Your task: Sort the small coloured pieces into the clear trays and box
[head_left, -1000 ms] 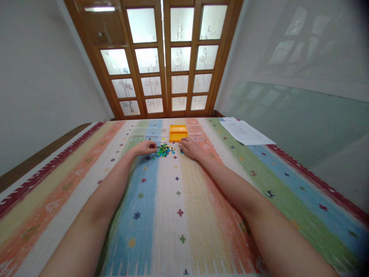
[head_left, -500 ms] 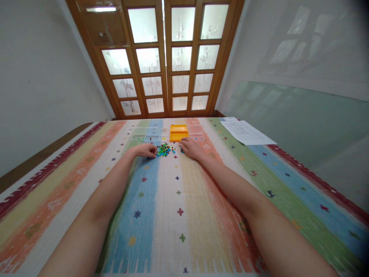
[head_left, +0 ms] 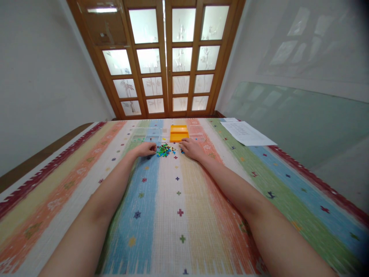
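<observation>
A heap of small pieces [head_left: 165, 150], mostly green and blue with some dark red and yellow, lies on the striped tablecloth between my hands. Just left of it is my left hand [head_left: 146, 149], its fingers pinched together; anything in them is too small to make out. A shadow falls on the cloth beneath that hand. To the right of the heap, my right hand [head_left: 190, 147] rests on the cloth with fingers stretched forward, beside a few blue and dark pieces [head_left: 182, 151]. Its fingertips reach near the front of a yellow two-part tray [head_left: 179, 132].
Clear compartment boxes stand left [head_left: 145, 134] and right [head_left: 197, 132] of the yellow tray, with a few small pieces in them. White paper sheets [head_left: 245, 132] lie at the far right. Behind the table is a wooden door [head_left: 167, 92] with glass panes.
My left hand has risen slightly off the cloth at the heap's left edge, still pinched. My right hand has hardly moved.
</observation>
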`<state>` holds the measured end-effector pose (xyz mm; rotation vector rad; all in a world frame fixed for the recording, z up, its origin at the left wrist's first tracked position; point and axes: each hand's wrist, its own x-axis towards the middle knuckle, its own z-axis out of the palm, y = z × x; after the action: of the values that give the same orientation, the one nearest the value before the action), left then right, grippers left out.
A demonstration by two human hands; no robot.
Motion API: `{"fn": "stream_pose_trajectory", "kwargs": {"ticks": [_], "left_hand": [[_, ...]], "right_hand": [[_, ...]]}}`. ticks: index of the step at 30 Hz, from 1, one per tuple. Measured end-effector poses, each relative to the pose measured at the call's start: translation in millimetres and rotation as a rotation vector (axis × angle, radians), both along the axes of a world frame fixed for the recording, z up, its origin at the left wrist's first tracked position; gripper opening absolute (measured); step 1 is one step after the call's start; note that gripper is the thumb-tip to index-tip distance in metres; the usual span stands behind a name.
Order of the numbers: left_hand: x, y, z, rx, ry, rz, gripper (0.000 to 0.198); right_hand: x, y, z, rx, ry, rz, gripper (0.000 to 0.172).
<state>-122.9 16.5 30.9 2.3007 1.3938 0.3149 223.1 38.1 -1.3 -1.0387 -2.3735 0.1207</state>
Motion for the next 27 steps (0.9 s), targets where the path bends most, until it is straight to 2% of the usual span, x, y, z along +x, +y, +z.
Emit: {"fn": "stream_pose_trajectory", "kwargs": {"ticks": [6, 9, 15, 22, 27], "left_hand": [[-9.0, 7.2, -11.3, 0.04, -0.047, -0.01, 0.017], [-13.1, 8.4, -15.7, 0.118, -0.055, -0.004, 0.017], [-19.3, 8.9, -22.5, 0.24, -0.063, 0.078, 0.022], [-22.1, 8.1, -22.3, 0.22, -0.107, 0.043, 0.019], [-22.6, 8.0, -26.2, 0.221, -0.16, 0.099, 0.019]], "right_hand": [[0.4, 2.4, -1.6, 0.01, -0.011, 0.012, 0.034], [0.6, 2.7, -2.2, 0.009, -0.009, 0.006, 0.034], [0.3, 2.7, -3.2, 0.007, -0.01, -0.002, 0.033], [0.2, 4.4, -4.9, 0.015, -0.011, 0.009, 0.034], [0.4, 5.5, -6.8, 0.009, 0.003, -0.001, 0.034]]}}
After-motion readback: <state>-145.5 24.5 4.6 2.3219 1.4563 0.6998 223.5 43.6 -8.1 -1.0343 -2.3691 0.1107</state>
